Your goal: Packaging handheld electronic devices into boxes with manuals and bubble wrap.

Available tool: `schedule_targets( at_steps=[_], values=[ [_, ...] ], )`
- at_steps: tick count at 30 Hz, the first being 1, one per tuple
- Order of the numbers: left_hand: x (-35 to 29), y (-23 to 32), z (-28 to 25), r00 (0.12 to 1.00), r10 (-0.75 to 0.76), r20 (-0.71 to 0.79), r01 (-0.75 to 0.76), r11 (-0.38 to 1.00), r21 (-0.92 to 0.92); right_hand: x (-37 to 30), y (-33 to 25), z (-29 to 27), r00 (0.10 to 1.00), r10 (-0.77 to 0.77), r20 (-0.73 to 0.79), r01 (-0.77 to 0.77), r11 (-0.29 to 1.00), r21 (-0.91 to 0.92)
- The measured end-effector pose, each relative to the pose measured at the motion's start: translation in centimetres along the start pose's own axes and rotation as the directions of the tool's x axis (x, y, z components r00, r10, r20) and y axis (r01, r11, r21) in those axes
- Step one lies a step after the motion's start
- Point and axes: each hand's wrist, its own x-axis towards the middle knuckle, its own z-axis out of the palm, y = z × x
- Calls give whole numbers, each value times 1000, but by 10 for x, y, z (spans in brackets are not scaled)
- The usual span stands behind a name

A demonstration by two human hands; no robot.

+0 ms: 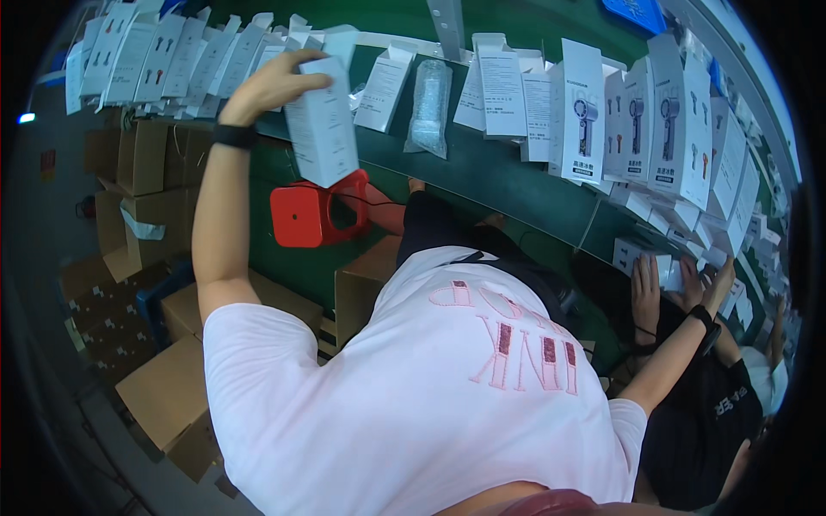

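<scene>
My left hand is closed around the upper end of a tall white carton, thumb across its front. The carton hangs tilted over the near edge of the green table. Far to the right, my right hand reaches the lower end of a white printed carton; its fingers are mostly hidden, so their grip does not show. Just left of it, a co-worker's two hands are on a small white box. A clear bubble-wrap pouch lies between the cartons on the table.
White cartons with raised flaps line the table's left side. More cartons with handheld-fan pictures crowd the right. Below the edge stand a red stool and brown cardboard boxes. A metal post rises at the back.
</scene>
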Motion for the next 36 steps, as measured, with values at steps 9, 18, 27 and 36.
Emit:
schedule_targets(
  at_steps=[9,18,27,36],
  values=[
    [172,17,118,975,157,159,-207,901,381,18,19,21,995,-69,-76,72,997,34],
    [158,19,156,958,215,-188,-136,922,364,-92,-14,19,928,-268,-260,180,931,-318],
    [-60,188,118,769,435,468,-208,863,-461,-213,-1,53,845,-533,44,474,707,-525],
    [-75,258,217,542,569,618,63,706,-706,-189,16,115,728,-620,295,569,304,-764]
  ],
)
